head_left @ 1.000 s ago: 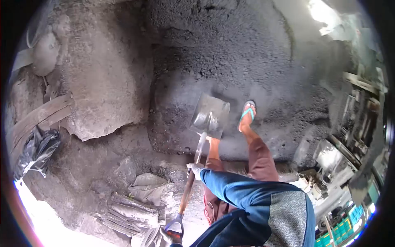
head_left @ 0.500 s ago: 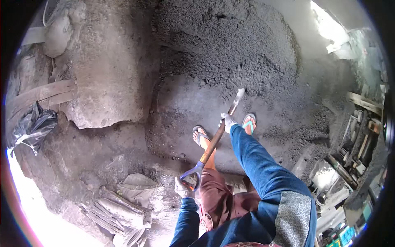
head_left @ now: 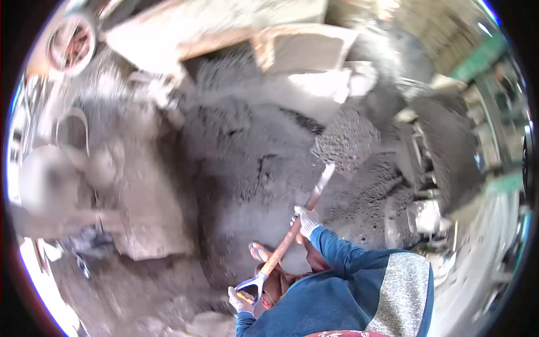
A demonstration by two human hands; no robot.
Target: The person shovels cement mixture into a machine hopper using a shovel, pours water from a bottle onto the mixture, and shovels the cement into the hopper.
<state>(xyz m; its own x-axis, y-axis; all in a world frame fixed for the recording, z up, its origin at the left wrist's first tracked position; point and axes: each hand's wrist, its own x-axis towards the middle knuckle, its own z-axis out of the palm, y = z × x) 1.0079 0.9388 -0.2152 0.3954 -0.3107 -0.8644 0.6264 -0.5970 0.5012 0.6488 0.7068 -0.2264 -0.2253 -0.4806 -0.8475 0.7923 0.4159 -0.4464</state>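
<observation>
Head: shovel (head_left: 286,239) in L hand (head_left: 240,301) & R hand (head_left: 307,222), load (head_left: 346,139) past R.

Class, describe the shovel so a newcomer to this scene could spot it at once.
Find the blue jacket at bottom centre. Its sleeves lead to the gloved left hand and right hand, both gripping a shovel that slants up to the right. The shovel's blue handle and far-end heap of grey grit set it apart from the ground.

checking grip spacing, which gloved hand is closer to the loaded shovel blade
The right hand, gripping the shaft partway along; the left hand holds the blue handle at the far end.
</observation>
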